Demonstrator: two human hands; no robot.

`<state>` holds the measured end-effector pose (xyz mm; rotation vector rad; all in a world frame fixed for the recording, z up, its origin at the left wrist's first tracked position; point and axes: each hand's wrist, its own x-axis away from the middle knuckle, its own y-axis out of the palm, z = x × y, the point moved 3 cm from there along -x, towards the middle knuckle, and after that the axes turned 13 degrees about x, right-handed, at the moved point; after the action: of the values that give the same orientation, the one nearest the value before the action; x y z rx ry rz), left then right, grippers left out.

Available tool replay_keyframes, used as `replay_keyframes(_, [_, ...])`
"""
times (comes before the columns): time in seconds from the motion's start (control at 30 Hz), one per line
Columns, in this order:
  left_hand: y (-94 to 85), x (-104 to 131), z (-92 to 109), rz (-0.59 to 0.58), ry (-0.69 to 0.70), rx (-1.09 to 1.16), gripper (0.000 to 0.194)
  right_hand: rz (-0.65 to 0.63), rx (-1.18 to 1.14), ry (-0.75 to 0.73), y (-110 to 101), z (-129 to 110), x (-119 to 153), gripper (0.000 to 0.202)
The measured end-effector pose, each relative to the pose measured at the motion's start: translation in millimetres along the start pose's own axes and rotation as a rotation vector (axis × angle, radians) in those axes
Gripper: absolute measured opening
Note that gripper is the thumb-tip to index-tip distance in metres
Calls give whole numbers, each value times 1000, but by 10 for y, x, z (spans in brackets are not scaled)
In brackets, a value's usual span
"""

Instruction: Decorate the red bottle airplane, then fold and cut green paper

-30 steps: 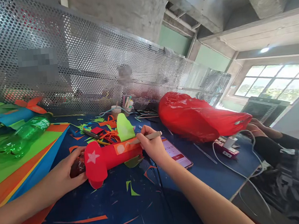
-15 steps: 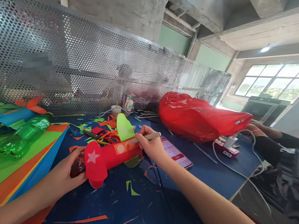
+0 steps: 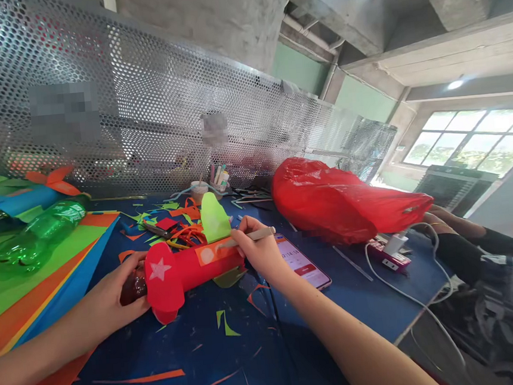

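A plastic bottle wrapped in red paper (image 3: 192, 273) lies on its side, with red flaps and a pale star at its left end. My left hand (image 3: 128, 287) is closed around the bare, dark end of the bottle. A light-coloured marker pen (image 3: 260, 234) is pinched in my right hand (image 3: 257, 249). Its tip is at the orange paper strip (image 3: 212, 253), which has a pale round spot, on top of the bottle. A light green paper piece (image 3: 214, 217) stands up behind the strip, and a darker green one shows below the bottle.
Paper scraps lie across the blue table (image 3: 235, 362). A phone (image 3: 305, 266) rests right of the bottle, near a big red plastic bag (image 3: 324, 198) and a charger with cable (image 3: 394, 249). Green bottle (image 3: 40, 235) and coloured sheets (image 3: 86, 249) are at left. A person sits at right.
The pen tip has shifted very slightly on the orange strip. Both hands and the bottle are almost where they were.
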<state>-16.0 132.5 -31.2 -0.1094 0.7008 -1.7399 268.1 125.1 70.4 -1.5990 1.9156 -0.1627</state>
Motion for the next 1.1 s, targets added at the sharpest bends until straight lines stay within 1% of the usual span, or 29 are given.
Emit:
replay_keyframes(0.07, [-8,2,-2,4,-30,68,71,36,12,-10,-11,-2,-4,19])
replay_keyframes(0.13, [-8,3,-5,-8,-48,123,74,30,13,-10,-10,-3,-6,19])
replay_keyframes(0.2, [1,1,-12,-29,-45,133,72,-8,4,-3,0,-1,-5,19])
replay_keyframes(0.27, [4,1,-22,-23,-29,115,70,-23,1,-1,5,-1,-2,18])
replay_keyframes(0.4, [8,9,-25,-31,-15,112,68,19,15,-13,-6,-9,3,18])
replay_keyframes(0.57, [-1,9,27,-35,-11,134,67,-9,35,-23,-1,1,7,20])
replay_keyframes(0.73, [16,2,69,-21,-19,181,65,49,73,-39,-21,35,-12,20])
replay_keyframes(0.87, [31,-1,108,-53,-10,220,61,18,52,-42,-10,28,-2,19])
replay_keyframes(0.97, [26,-4,134,-53,3,219,60,-20,17,-29,5,13,14,18])
replay_keyframes(1.1, [24,-7,134,-54,13,205,57,-12,6,-2,6,0,20,18])
